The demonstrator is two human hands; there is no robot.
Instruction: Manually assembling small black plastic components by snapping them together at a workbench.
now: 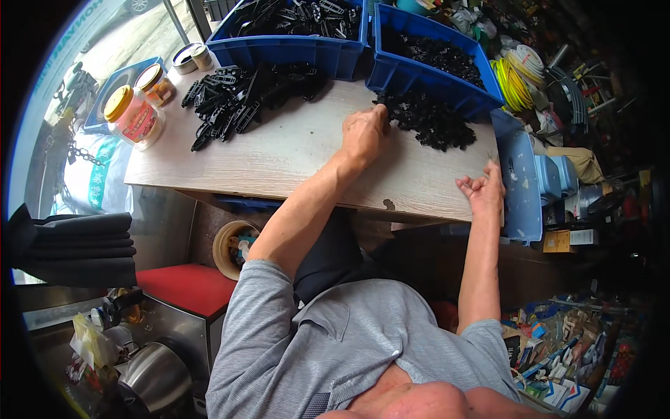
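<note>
Left hand [364, 133], upper centre of frame: knuckles up, fingers curled down and bunched together at the left edge of a loose pile of small black plastic parts [427, 120]. Fingertips are hidden under the hand, so cannot tell whether they pinch a part or only touch the pile.

Right hand [483, 187], right of centre at the near right corner of the table [293, 153]: palm turned up, fingers half curled and slightly apart. Nothing clearly visible in it; too small to tell if a part lies in the palm.

The small black parts lie heaped on the pale wood-grain table top, upper centre-right, just in front of a blue bin [426, 70] that holds more of the same. Pile touches the bin's front wall.

A second blue bin [286, 49] sits at top centre, filled with longer black plastic pieces. A spread of those longer black pieces [237, 98] lies on the table in front of it, upper left of centre, well apart from the left hand.

Upper left: two clear jars with yellow lids [136, 112] at the table's far left corner, two small round tins [192, 57] behind them.

Right edge: a pale blue plastic container [522, 188] just beside the right hand; coils of yellow cable [513, 84] above it.

Lower left: red stool top [185, 286], steel pot [153, 377].
</note>
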